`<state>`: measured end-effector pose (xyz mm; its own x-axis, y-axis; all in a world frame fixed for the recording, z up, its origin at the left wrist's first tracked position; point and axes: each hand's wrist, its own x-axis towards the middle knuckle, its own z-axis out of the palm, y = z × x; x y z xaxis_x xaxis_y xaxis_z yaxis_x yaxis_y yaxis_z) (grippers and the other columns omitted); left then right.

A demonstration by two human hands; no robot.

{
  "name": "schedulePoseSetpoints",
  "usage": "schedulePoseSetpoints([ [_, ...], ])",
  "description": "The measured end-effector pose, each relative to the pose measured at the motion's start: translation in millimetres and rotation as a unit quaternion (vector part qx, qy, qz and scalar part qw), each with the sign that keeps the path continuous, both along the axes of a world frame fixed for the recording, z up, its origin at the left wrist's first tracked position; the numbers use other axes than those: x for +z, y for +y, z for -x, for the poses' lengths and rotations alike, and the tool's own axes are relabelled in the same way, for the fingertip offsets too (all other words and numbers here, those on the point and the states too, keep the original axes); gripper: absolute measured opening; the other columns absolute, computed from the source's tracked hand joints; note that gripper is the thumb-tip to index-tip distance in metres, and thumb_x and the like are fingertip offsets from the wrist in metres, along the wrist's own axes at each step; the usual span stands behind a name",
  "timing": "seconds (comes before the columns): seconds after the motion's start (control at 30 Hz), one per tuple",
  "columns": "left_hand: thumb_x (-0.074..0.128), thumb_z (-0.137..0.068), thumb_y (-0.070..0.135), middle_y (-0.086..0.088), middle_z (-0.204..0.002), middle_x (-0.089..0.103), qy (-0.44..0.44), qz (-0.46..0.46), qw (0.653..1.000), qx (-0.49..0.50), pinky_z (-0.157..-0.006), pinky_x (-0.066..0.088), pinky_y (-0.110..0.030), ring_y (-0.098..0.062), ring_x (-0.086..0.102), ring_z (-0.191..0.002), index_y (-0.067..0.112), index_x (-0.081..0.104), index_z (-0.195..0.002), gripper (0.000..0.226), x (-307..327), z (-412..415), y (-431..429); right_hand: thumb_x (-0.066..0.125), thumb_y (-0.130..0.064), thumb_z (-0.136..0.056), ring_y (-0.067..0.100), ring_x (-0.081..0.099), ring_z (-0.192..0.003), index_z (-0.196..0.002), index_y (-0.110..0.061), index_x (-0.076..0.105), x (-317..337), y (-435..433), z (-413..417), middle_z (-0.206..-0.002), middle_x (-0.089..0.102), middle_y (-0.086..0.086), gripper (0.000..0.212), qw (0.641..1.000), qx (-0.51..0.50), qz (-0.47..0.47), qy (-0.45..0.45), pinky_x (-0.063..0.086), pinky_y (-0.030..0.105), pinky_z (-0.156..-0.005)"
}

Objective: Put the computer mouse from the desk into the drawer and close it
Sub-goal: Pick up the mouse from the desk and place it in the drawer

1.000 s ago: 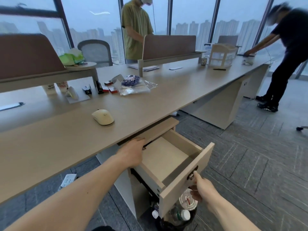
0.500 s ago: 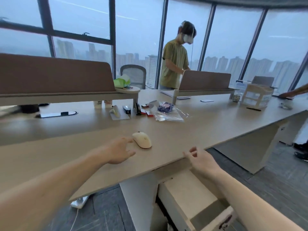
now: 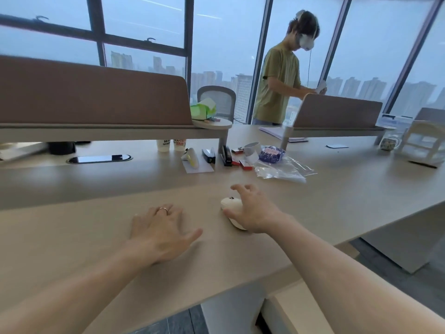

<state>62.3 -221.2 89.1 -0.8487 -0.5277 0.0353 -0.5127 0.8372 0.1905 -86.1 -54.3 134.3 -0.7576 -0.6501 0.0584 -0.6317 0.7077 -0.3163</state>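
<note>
— Moved since half a second back: right hand (image 3: pixel 252 212) now over the computer mouse (image 3: pixel 231 208), no longer at the desk (image 3: pixel 337 201) edge; left hand (image 3: pixel 160 233) now lying flat, left of the grip.

— Gripping yet?

— Cupping it loosely, fingers (image 3: pixel 243 188) spread and arching past the far side, thumb against the near-left side. Cannot tell whether squeezing.

— Mouse lifting?

— Sitting on the desk under that palm, front end showing.

— Drawer (image 3: pixel 296 307)?

— Standing open below and nearer than the grip, only a corner showing.

— Left hand holding anything?

— Nothing; fingers splayed, ring (image 3: pixel 163 209) showing.
</note>
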Motion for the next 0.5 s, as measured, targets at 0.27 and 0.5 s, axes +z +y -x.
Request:
schedulePoseSetpoints([
  [0.27,0.016,-0.069,0.089,0.002,-0.155,0.034,0.042,0.049,0.998,0.009,-0.112,0.015,-0.061,-0.023,0.027,-0.141,0.042,0.033,-0.140,0.087,-21,6,6,0.054,-0.046,-0.091,0.030,0.039,-0.137,-0.148,-0.032,0.036,-36,-15,22,-0.152,0.034,0.006,0.061,0.999,0.024,-0.034,0.010,0.035,0.042,-0.113],
  [0.5,0.018,-0.070,0.087,0.001,-0.153,0.036,0.055,0.052,0.997,0.011,-0.111,0.016,-0.062,-0.023,0.027,-0.140,0.040,0.036,-0.139,0.086,-22,7,6,0.042,-0.039,-0.099,0.034,0.036,-0.139,-0.148,-0.028,0.038,-54,-14,20,-0.153,0.035,0.014,0.051,0.999,0.025,-0.003,0.043,0.031,0.042,-0.115],
])
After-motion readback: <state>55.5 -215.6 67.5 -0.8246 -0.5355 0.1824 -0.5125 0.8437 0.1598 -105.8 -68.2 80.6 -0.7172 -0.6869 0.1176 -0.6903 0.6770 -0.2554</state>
